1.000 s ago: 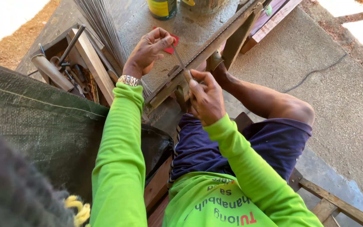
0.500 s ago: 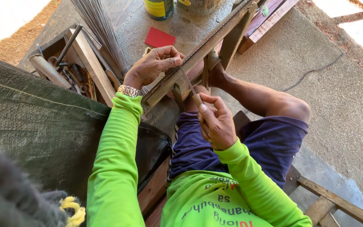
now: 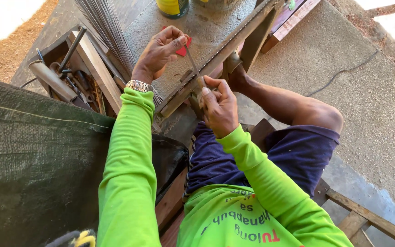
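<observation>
In the head view, one thin metal strip [image 3: 191,58] is being held between the two hands, and everything here turns on how it lies. Its long axis is running from near right to far left, slanting up and away from the body. The near end is being gripped by the right hand [image 3: 219,107], which is closed around it together with a small wooden block [image 3: 199,89], just in front of the knee. The far end is being pinched by the left hand [image 3: 161,49], its thumb and fingers closed on the tip. The right hand is the nearer one to the body; the left is being stretched farther out, over the concrete floor [image 3: 197,32].

The strip is being held just above a long wooden rail [image 3: 225,50], which is lying almost parallel to it and is being crossed by it at a shallow angle. One red card [image 3: 182,49] is partly hidden behind the left hand, on the floor.

To the left, one bundle of thin grey rods [image 3: 108,32] is fanning out; the rods are too many and too fine to be counted. Beside it, one wooden tray of tools [image 3: 65,75] is being kept, and one yellow-green can [image 3: 173,7] is standing at the far edge. One wristwatch [image 3: 137,85] is being worn on the left wrist.
</observation>
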